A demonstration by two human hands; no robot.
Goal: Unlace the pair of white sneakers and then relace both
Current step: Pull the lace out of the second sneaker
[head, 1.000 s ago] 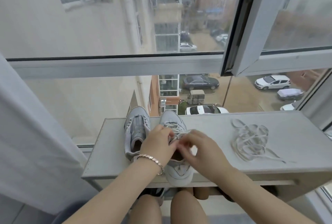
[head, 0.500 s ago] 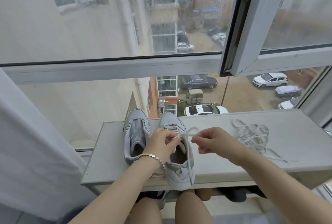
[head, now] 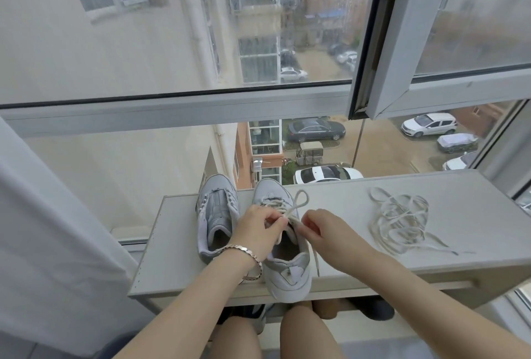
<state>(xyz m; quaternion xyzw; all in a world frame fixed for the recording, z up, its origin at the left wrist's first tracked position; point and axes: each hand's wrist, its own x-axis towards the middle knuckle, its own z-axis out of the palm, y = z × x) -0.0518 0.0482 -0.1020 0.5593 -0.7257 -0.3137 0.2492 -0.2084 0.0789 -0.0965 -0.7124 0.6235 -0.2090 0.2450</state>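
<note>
Left hand (head: 255,229) and right hand (head: 327,233) each pinch, fingertips narrowed, the flat white lace (head: 294,202) at the top eyelets of the near white low-top sneaker (head: 287,275), whose heel overhangs the edge. Judgement: knot work in hand; draw one strand at a time and steady the tongue to avoid snagging. The second white sneaker (head: 217,215) stands just beside it, laceless. A loose white lace (head: 399,222) lies well apart on the pale grey board shelf (head: 178,243), below a rain-streaked window (head: 172,111); white curtain (head: 43,229) at left.

- I see a pale grey-white leather sneaker (head: 217,215), laceless, standing upright on the tabletop (head: 344,194), toe away from me.
- Its laced twin sneaker (head: 287,272) stands just right of it, with its flat white lace (head: 300,200) looped.
- A loose white shoelace (head: 399,220) lies heaped well to the right.
</note>
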